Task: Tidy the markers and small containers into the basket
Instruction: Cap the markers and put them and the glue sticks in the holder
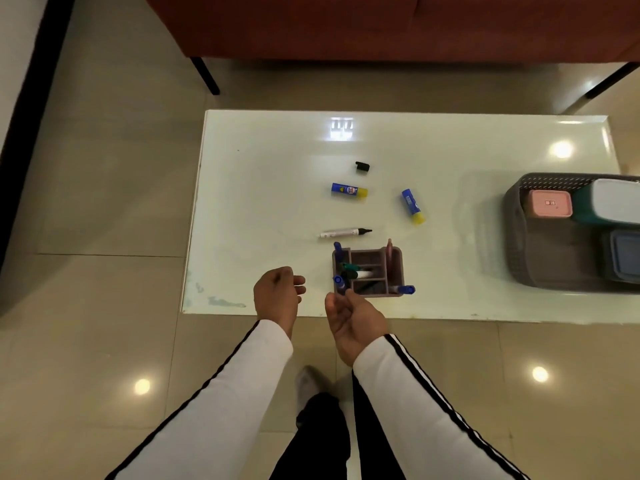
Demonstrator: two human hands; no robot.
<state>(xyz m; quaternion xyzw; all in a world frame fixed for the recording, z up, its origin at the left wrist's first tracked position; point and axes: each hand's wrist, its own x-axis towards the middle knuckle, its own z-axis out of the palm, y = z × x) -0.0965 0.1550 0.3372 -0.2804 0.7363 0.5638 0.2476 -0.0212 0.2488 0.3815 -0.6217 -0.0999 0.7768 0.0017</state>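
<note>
My left hand (pixel 277 296) and right hand (pixel 353 320) hang loose and empty by the pen holder (pixel 394 268) of markers (pixel 362 273); the basket (pixel 516 237) right of it holds boxes (pixel 550 203).

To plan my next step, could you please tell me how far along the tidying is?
Done: three containers sit in the basket. In hand: nothing; left hand and right hand are empty. Left on the table: uncapped marker, black cap, two glue sticks, marker organizer.

One view only, from my head (wide-angle lens). Faces forward and steeply down. Nearest: my left hand (pixel 278 296) and right hand (pixel 353 323), low centre. Beyond them the table (pixel 277 188); sofa (pixel 346 26) farthest, at top edge.
</note>
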